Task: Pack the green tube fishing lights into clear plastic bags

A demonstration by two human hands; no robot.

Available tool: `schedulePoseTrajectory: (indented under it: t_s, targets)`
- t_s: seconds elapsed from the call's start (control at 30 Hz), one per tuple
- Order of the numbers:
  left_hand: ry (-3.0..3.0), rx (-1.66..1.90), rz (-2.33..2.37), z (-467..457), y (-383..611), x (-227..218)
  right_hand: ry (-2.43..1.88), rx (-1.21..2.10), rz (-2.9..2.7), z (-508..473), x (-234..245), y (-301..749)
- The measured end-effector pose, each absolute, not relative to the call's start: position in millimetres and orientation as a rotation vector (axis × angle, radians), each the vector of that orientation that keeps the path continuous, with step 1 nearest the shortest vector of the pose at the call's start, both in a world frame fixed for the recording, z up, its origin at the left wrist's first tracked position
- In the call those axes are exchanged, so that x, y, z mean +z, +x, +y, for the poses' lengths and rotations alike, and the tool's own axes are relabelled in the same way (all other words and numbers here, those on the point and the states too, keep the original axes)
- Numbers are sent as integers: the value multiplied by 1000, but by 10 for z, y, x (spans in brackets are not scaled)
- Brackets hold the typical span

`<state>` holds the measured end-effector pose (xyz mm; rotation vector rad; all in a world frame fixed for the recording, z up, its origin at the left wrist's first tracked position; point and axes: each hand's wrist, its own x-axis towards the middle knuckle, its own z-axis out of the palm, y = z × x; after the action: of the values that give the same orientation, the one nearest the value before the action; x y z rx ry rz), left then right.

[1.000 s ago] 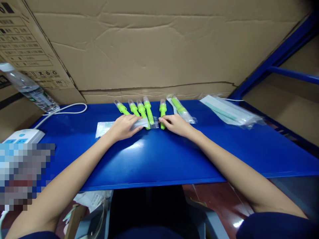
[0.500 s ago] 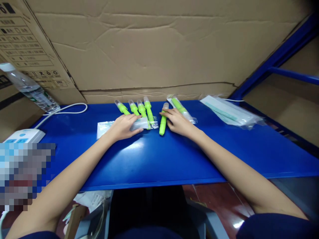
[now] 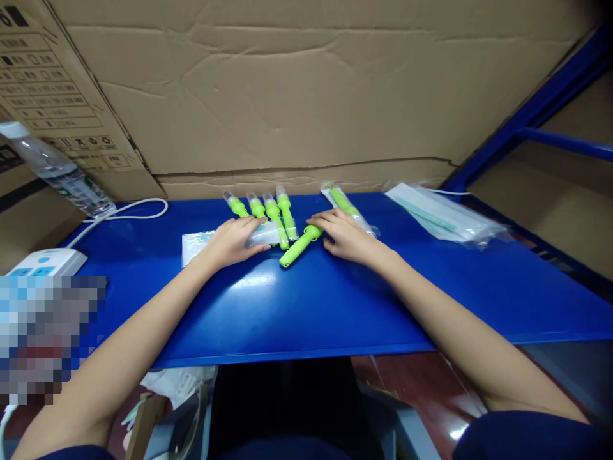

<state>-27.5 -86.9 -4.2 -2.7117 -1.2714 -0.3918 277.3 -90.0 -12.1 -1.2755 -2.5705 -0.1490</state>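
My left hand (image 3: 230, 243) rests on a clear plastic bag (image 3: 195, 241) on the blue table (image 3: 335, 300), its fingers closed over the bag's right end. My right hand (image 3: 347, 236) pinches the cap end of a loose green tube (image 3: 297, 248). This tube lies slanted, with its lower end pointing toward me and to the left. Behind the bag, several more green tubes (image 3: 261, 207) with clear caps lie side by side. One bagged green tube (image 3: 352, 209) lies just behind my right hand.
A stack of clear bags (image 3: 440, 214) lies at the back right. At the left are a water bottle (image 3: 57, 169), a white power strip (image 3: 45, 260) and its cable (image 3: 129, 207). Cardboard (image 3: 287, 96) walls off the back, and a blue frame (image 3: 536, 108) rises at the right.
My right hand has pulled one green tube out of the row and swung it from upright to slanted, its lower end moving left toward the bag. My left hand has stayed on the bag.
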Motion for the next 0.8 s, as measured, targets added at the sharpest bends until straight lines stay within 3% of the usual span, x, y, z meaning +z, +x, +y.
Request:
schedulePoseTrajectory:
  t_s: [0.2, 0.5, 0.8]
  targets:
    - [-2714, -357, -1334, -891, -275, 7, -1336, -240, -2616, -975, 17, 2764]
    - [-2722, -318, -1381, -920, -256, 58, -1113, -20, -2372, -961, 136, 2853]
    - [-2708, -380, -1372, -886, -318, 60, -1266, -249, -2263, -939, 186, 2942]
